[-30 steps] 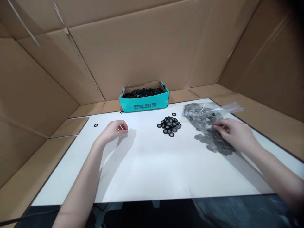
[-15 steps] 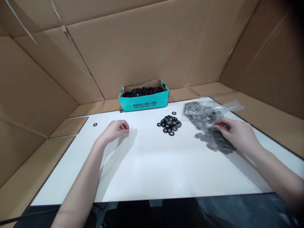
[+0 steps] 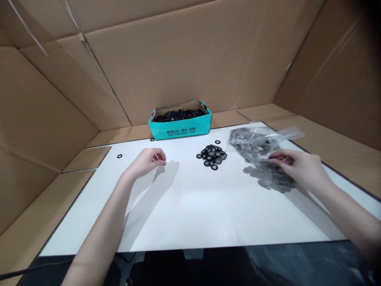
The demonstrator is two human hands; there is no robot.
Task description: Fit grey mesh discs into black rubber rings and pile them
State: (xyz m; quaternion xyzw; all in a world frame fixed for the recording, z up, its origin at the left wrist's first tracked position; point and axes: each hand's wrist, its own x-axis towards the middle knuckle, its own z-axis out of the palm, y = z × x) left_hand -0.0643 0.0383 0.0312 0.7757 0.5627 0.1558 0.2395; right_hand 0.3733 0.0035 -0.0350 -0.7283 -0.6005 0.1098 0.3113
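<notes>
Plainly, we had loose grey discs [image 3: 266, 184] nearest us, spread over the right of the white tabletop [image 3: 190, 222], some partly below our right hand [image 3: 300, 169]. Its thumb and forefinger stood close together at the tips, yet we could not tell whether a disc was pinched there. Our left hand [image 3: 147, 161] hung above the table left of the middle, fingers curled toward the thumb; a dark sliver showed at the tips, too small for us to name. Between our hands and slightly beyond lay the pile of black rings [image 3: 211, 155], many with grey centres, which we judged to be the finished share. A stray ring [image 3: 119, 156] with a bare centre sat far to the left. Past the loose discs, the clear bag [image 3: 253, 143] held many more. Farthest off, the teal box [image 3: 180, 131] was heaped with rings, so we reckoned that most was left to do
</notes>
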